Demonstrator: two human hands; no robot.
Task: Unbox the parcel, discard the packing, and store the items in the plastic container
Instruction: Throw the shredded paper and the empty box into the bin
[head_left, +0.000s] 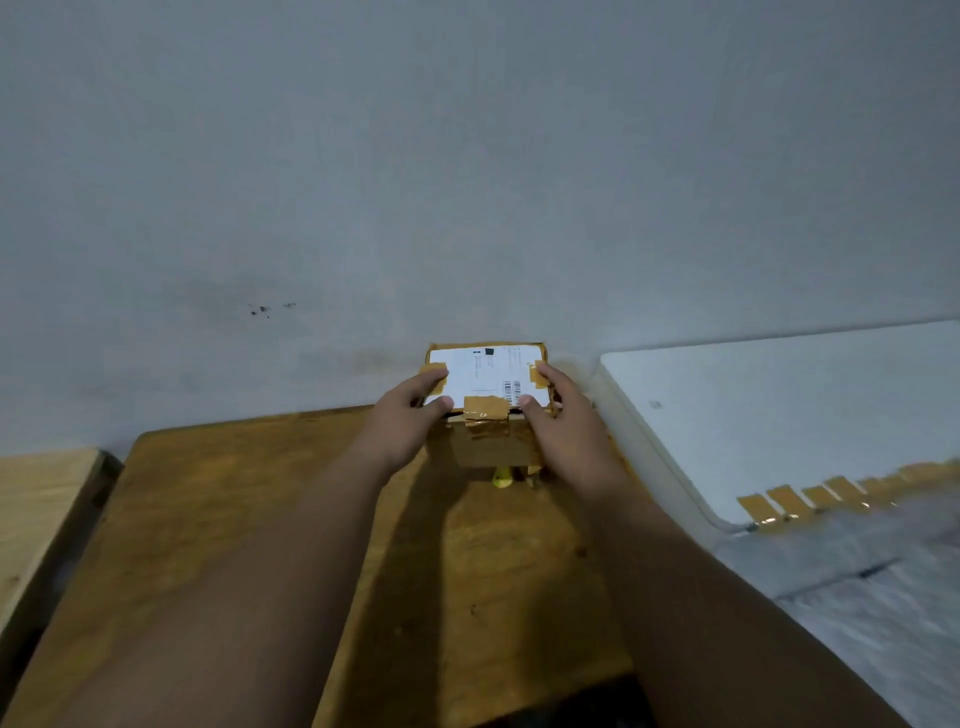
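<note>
A small brown cardboard parcel (488, 384) stands at the far edge of a wooden table (234, 519), against the wall. Its top carries a white shipping label with a barcode, held down by strips of brown tape. My left hand (410, 415) grips the parcel's left side, thumb on the top near the front edge. My right hand (561, 415) grips its right side the same way. Something small and yellow (501, 478) shows on the table just under the parcel's front. No plastic container is in view.
A white board or lid (779, 405) lies at the right, with several strips of brown tape (831, 493) stuck along its near edge. A lighter wooden surface (36, 499) sits at the left. The grey wall (467, 182) rises right behind the table.
</note>
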